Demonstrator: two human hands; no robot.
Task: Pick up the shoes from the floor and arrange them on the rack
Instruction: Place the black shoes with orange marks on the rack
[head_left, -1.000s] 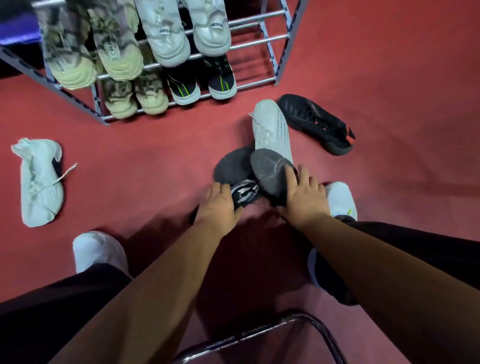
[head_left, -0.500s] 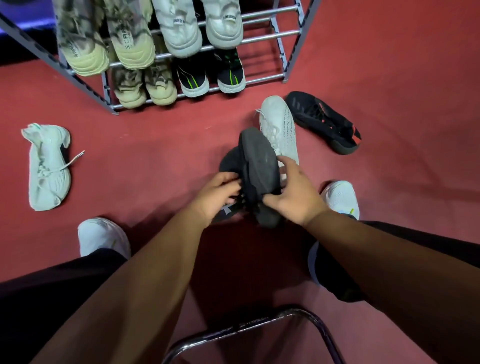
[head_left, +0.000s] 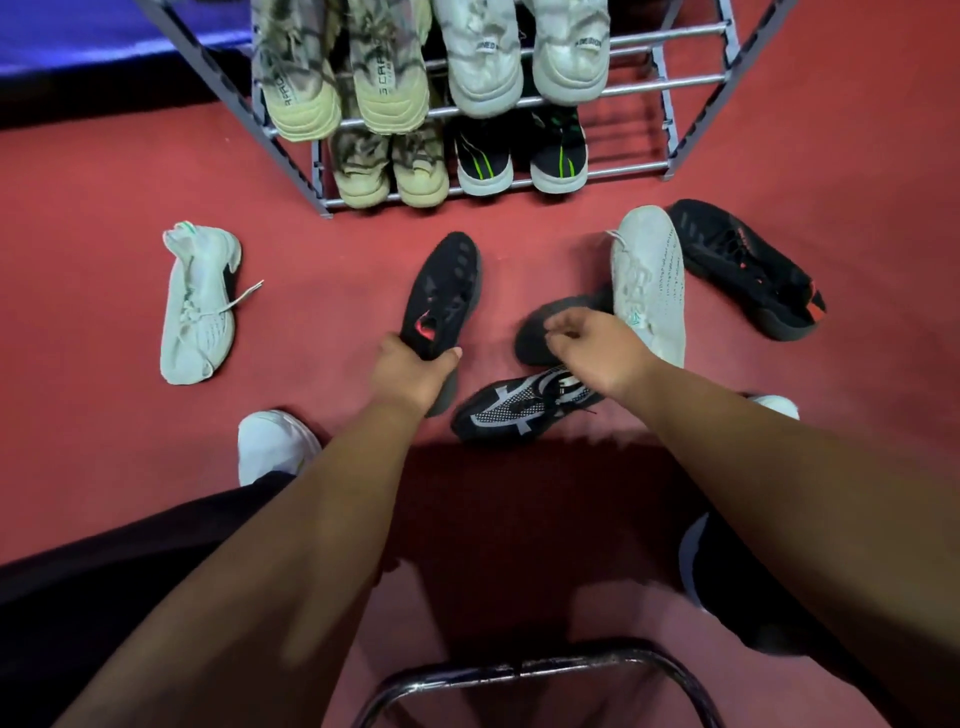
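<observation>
- Pick-up step: the left hand (head_left: 410, 374) held a black shoe (head_left: 444, 280) just off the floor, clamped round its heel, toe aimed at the rack (head_left: 675, 82).
- The right hand (head_left: 597, 348) hovered over an upturned dark shoe (head_left: 535, 332), fingers (head_left: 561, 326) loosely curled, holding nothing.
- Next, it probably needed carrying to the free right end of a rack shelf.
- Half a second before, both hands had held that shoe on its side; since then the right had let go.
</observation>
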